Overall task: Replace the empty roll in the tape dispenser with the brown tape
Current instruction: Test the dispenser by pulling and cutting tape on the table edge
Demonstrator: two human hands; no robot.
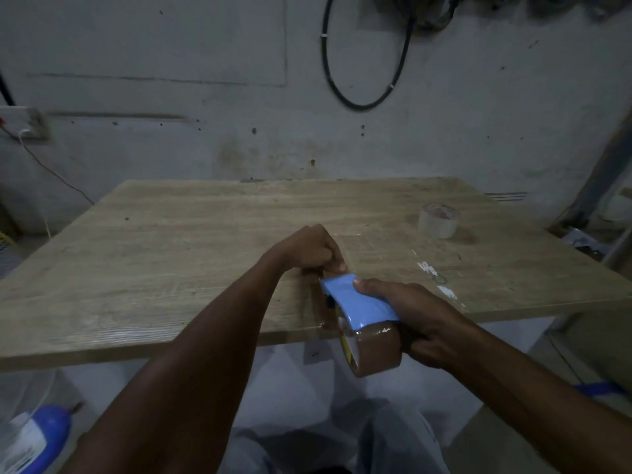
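Brown tape in right hand, left hand just ahead.

Wooden table against stained wall; black cable looped above (blue-white bottle on floor, lower left).

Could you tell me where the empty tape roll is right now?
The empty roll stands on the wooden table at far right, apart from both hands and the dispenser.

glossy brown tape, matt wood table
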